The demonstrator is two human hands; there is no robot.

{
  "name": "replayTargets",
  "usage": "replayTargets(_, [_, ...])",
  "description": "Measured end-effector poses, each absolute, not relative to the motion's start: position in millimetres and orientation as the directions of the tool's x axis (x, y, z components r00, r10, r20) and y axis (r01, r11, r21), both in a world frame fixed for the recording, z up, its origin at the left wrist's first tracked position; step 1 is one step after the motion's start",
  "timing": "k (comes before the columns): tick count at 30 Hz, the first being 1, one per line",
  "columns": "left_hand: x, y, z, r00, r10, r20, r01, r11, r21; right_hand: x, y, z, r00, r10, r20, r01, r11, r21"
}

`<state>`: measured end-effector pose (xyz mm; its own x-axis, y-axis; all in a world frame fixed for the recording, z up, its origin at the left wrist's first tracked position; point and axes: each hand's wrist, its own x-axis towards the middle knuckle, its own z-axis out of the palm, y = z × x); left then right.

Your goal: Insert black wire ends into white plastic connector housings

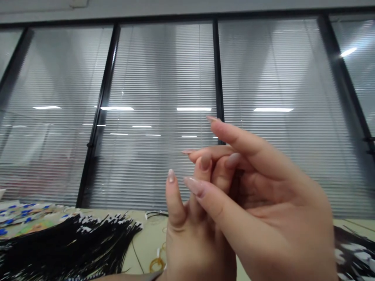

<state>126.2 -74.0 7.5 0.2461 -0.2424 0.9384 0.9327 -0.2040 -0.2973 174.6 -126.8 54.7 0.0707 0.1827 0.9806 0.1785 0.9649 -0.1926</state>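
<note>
My left hand [197, 238] is raised at the lower middle with its back toward me. Its outermost finger stands up apart from the others, and nothing shows in this hand. From the right, my right hand [278, 218] closes over the other fingers of the left. The right thumb lies across them in front, while the longer right fingers reach behind, one of them stretched out above. Part of the left hand's fingers is hidden by the right hand. No separate object can be made out between the two hands.
On the pale table [146, 249], a large bundle of black cables [70, 246] lies at left. Papers with blue pieces [23, 212] are behind it. A yellow ring-shaped coil [157, 265] lies near my left wrist. More dark cables [356, 249] lie at right. Blinds [158, 78] stand behind glass.
</note>
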Motion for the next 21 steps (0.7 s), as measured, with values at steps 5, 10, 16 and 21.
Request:
replayTargets(5, [129, -76, 2, 0.23, -0.123, 0.965, 0.919, -0.3, -0.257, 173, -125, 53, 0.066, 0.182, 0.981, 0.158, 0.969, -0.19])
replayTargets(10, [133, -78, -1, 0.139, -0.076, 0.987, 0.862, -0.482, -0.159, 172, -122, 52, 0.089, 0.19, 0.978, 0.167, 0.965, -0.203])
replayTargets(16, [117, -72, -9, 0.261, -0.088, 0.961, 0.885, -0.377, -0.275, 181, -108, 40, 0.016, 0.263, 0.965, 0.236, 0.936, -0.259])
replayTargets(21, [70, -18, -1, 0.332, 0.491, 0.806, 0.851, -0.525, -0.03, 209, -63, 25, -0.083, 0.419, 0.904, 0.417, 0.839, -0.35])
